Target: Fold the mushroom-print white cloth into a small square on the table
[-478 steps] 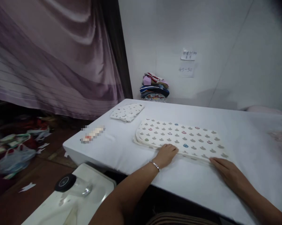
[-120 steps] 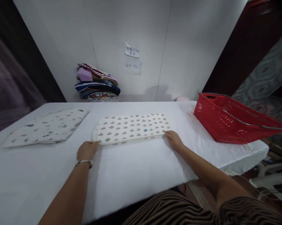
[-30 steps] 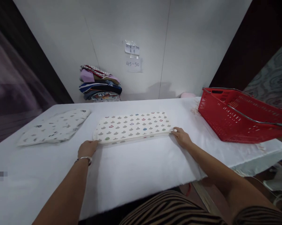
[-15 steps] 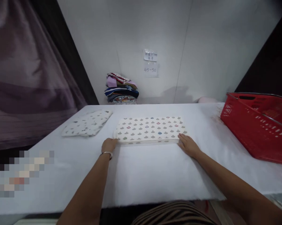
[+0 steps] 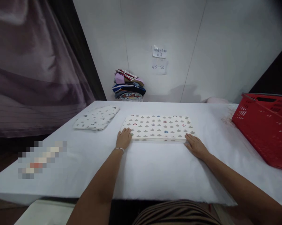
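Note:
A folded white cloth [image 5: 157,127] with a grey, red and blue print lies flat as a long rectangle on the white-covered table [image 5: 155,172]. My left hand [image 5: 124,138], with a bracelet at the wrist, rests palm down on its near left corner. On the near right corner lie the fingers of my right hand [image 5: 196,146], stretched out flat. Neither hand grips anything. A second printed white cloth [image 5: 96,118], more loosely folded, lies to the left.
A red plastic basket [image 5: 265,131] stands at the table's right side. Several folded fabrics [image 5: 129,86] are stacked behind the far edge. A pixelated item [image 5: 43,159] lies at the left. Paper signs [image 5: 159,59] hang on the wall.
My left hand has moved from the cloth's near left edge up onto its corner, fingers now on top. The view has shifted slightly left, while my right hand stays at the near right corner.

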A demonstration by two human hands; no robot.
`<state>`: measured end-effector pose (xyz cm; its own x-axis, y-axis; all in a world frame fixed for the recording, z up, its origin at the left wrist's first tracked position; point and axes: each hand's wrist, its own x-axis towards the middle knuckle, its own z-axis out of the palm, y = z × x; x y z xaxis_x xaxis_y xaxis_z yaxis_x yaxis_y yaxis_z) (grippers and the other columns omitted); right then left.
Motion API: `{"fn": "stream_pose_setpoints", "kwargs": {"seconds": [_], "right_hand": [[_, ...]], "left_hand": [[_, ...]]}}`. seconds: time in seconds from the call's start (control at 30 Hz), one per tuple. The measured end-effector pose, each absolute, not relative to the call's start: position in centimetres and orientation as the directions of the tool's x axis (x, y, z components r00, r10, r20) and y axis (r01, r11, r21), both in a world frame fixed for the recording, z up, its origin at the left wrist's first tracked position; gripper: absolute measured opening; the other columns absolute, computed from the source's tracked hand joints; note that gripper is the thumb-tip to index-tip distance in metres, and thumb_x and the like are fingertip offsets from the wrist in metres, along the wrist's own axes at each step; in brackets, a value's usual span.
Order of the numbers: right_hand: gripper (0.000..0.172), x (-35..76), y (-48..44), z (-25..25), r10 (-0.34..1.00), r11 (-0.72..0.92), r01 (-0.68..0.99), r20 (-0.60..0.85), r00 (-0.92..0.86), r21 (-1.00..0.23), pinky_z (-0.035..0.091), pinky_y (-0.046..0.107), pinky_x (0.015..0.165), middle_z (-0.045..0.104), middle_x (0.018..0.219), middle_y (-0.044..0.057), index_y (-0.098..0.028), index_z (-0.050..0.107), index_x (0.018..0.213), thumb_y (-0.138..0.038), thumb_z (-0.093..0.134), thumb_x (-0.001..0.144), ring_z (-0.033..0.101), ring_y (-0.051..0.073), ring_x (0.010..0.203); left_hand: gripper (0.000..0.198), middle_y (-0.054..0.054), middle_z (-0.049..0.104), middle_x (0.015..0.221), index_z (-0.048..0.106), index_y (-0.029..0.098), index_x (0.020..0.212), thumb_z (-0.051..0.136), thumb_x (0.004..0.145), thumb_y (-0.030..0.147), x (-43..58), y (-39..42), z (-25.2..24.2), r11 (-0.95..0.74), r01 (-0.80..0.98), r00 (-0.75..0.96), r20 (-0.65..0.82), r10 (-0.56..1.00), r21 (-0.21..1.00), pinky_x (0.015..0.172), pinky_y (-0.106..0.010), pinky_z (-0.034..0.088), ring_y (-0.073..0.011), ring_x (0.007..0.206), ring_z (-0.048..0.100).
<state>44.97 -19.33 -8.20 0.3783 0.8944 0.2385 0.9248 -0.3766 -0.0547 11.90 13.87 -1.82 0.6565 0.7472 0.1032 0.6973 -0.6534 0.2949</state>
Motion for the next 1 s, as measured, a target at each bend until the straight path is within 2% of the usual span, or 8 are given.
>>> {"fn": "stream_pose_setpoints", "kwargs": {"seconds": [0.17,0.27,0.37,0.47,0.6,0.77,0.9,1.0], "right_hand": [[0.061,44.3,-19.4,-7.0,0.893,-0.411,0.909,0.175,0.415,-0.06,0.036,0.051,0.119,0.047,0.155,0.018,-0.014,0.051,0.147,-0.047,0.036,0.099,0.042,0.032,0.145],[0.062,42.9,-18.0,-6.0,0.898,-0.396,0.915,0.176,0.403,-0.073,0.03,0.054,0.122,0.043,0.158,0.017,-0.014,0.046,0.152,-0.046,0.035,0.1,0.036,0.031,0.149],[0.064,40.8,-15.4,-5.5,0.93,-0.307,0.948,0.184,0.318,-0.088,0.026,0.056,0.124,0.038,0.161,0.016,-0.014,0.044,0.154,-0.047,0.036,0.099,0.031,0.031,0.151],[0.064,39.3,-13.2,-5.5,0.948,-0.249,0.961,0.171,0.267,-0.118,0.029,0.056,0.123,0.039,0.16,0.015,-0.015,0.046,0.153,-0.049,0.038,0.099,0.033,0.032,0.15],[0.061,39.2,-13.0,-5.8,0.954,-0.226,0.96,0.164,0.252,-0.165,0.034,0.052,0.122,0.039,0.16,0.009,-0.023,0.047,0.154,-0.052,0.035,0.101,0.037,0.031,0.148],[0.072,40.4,-12.3,-4.1,0.95,-0.294,0.909,0.012,0.312,-0.296,0.031,0.046,0.124,0.033,0.163,0.006,-0.023,0.042,0.157,-0.064,0.025,0.101,0.03,0.029,0.152],[0.075,41.6,-8.0,-2.2,0.945,-0.305,0.894,0.009,0.326,-0.329,0.024,0.052,0.124,0.024,0.167,0.009,-0.023,0.033,0.161,-0.066,0.023,0.1,0.02,0.03,0.155],[0.072,43.2,-4.7,-2.2,0.937,-0.329,0.903,0.019,0.348,-0.275,0.023,0.055,0.123,0.026,0.167,0.012,-0.022,0.035,0.16,-0.062,0.025,0.101,0.019,0.031,0.155]], "left_hand": [[0.053,-0.004,0.045,0.158,0.055,0.032,0.145,0.033,0.098,0.024,11.4,14.6,-2.9,-0.642,0.697,0.651,0.093,0.753,0.319,0.126,-0.056,0.023,-0.0286,0.151,0.033],[0.049,-0.003,0.045,0.158,0.056,0.038,0.143,0.033,0.099,0.033,12.2,14.2,-2.4,-0.63,0.718,0.637,0.087,0.766,0.296,0.126,-0.059,0.02,-0.0291,0.151,0.031],[0.05,-0.007,0.041,0.16,0.054,0.029,0.145,0.033,0.101,0.04,13.3,13.2,-2.1,-0.727,0.653,0.709,0.167,0.685,0.213,0.127,-0.061,0.012,-0.0305,0.153,0.026],[0.052,-0.009,0.038,0.162,0.052,0.022,0.146,0.033,0.102,0.041,14.0,12.6,-2.5,-0.775,0.613,0.759,0.159,0.632,0.153,0.127,-0.059,0.014,-0.0313,0.153,0.026],[0.051,-0.012,0.041,0.16,0.052,0.022,0.146,0.037,0.101,0.042,13.8,13.1,-3.2,-0.74,0.656,0.736,0.094,0.671,0.146,0.126,-0.055,0.022,-0.0311,0.152,0.031],[0.054,-0.007,0.035,0.164,0.05,0.028,0.149,0.038,0.1,0.049,14.8,14.1,-1.3,-0.64,0.729,0.674,-0.085,0.734,0.243,0.126,-0.051,0.022,-0.0283,0.154,0.026],[0.055,-0.007,0.032,0.165,0.048,0.029,0.15,0.038,0.1,0.05,16.8,15.7,0.1,-0.626,0.745,0.643,0.0,0.765,0.231,0.125,-0.054,0.02,-0.0282,0.156,0.02],[0.06,-0.009,0.028,0.166,0.048,0.025,0.15,0.041,0.098,0.053,17.2,17.3,-0.5,-0.619,0.764,0.628,0.008,0.778,0.184,0.126,-0.055,0.015,-0.0309,0.156,0.017]]}}
